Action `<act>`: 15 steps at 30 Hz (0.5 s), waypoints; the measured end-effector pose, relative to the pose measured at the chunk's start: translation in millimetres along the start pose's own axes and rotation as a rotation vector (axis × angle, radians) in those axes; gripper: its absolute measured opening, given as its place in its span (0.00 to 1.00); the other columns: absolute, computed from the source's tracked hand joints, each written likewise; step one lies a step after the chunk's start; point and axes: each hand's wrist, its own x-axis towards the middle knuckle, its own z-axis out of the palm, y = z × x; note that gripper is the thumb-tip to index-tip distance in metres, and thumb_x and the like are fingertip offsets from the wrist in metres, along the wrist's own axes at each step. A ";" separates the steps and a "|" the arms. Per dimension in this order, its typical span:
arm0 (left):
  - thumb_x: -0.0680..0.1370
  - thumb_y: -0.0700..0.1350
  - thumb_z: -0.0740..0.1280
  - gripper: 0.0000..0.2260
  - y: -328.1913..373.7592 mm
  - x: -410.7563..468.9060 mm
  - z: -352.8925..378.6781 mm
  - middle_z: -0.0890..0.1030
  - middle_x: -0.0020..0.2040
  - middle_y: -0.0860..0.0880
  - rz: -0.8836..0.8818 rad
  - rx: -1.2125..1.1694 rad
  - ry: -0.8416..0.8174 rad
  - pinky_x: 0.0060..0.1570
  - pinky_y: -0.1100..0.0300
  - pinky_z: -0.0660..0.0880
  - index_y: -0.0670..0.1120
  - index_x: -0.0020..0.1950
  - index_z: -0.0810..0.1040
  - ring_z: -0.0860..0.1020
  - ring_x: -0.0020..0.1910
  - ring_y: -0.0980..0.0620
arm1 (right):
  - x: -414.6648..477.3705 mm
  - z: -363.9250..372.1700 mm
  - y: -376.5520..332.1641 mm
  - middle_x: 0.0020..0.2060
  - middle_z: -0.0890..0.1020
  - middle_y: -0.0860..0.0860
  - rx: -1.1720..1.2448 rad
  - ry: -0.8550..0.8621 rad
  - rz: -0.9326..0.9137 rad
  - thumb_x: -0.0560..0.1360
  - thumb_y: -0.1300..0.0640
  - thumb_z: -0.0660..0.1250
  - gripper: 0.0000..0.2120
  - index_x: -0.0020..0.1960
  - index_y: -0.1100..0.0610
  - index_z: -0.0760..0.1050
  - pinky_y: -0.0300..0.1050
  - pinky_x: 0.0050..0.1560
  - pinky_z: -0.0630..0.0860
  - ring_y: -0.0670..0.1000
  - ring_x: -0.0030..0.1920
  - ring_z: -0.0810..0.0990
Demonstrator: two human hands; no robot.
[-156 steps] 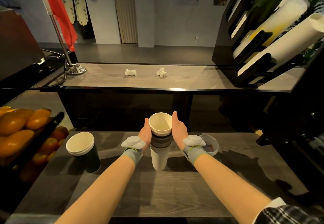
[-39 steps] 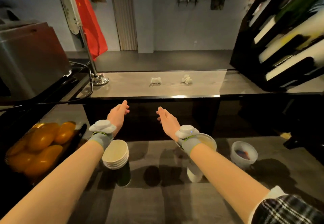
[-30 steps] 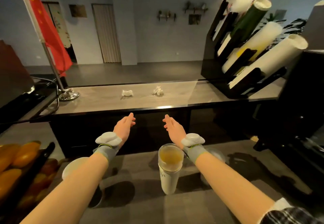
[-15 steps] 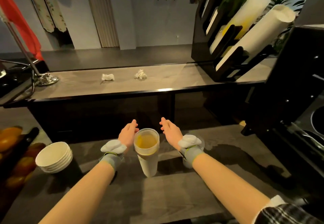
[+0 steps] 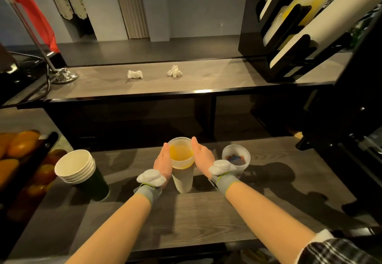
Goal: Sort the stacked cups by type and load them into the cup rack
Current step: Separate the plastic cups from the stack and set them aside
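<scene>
Grasp step: left hand (image 5: 164,163) and right hand (image 5: 203,158) flat-fingered against translucent cup stack (image 5: 182,178) between them; next squeeze, lift toward cup rack (image 5: 251,42) far right of hands

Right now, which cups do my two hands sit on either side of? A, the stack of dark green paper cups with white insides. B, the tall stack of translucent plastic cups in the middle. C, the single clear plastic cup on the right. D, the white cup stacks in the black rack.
B: the left hand and right hand, fingers straight, flank the rim of the tall stack of translucent plastic cups.
</scene>
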 end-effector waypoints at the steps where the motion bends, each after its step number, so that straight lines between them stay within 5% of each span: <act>1: 0.80 0.60 0.45 0.28 2.0 -0.9 0.3 0.68 0.73 0.43 0.000 -0.001 0.010 0.71 0.51 0.59 0.48 0.74 0.65 0.65 0.72 0.43 | 1.0 -0.4 -1.3 0.62 0.77 0.56 -0.002 -0.001 0.005 0.78 0.37 0.43 0.30 0.66 0.52 0.72 0.51 0.64 0.68 0.59 0.63 0.74; 10: 0.79 0.62 0.44 0.29 10.3 -0.6 2.3 0.70 0.71 0.41 -0.028 -0.036 0.026 0.69 0.50 0.63 0.48 0.73 0.65 0.68 0.70 0.41 | 0.2 3.4 -6.2 0.62 0.77 0.55 0.084 0.058 0.023 0.77 0.35 0.42 0.32 0.67 0.52 0.71 0.53 0.65 0.69 0.58 0.63 0.74; 15: 0.80 0.61 0.43 0.30 22.4 -6.0 -1.0 0.71 0.69 0.42 0.001 0.036 -0.006 0.67 0.52 0.63 0.45 0.72 0.68 0.69 0.69 0.43 | -3.0 0.4 -13.5 0.54 0.80 0.57 0.099 0.136 0.004 0.78 0.37 0.42 0.32 0.59 0.57 0.76 0.53 0.60 0.71 0.58 0.57 0.77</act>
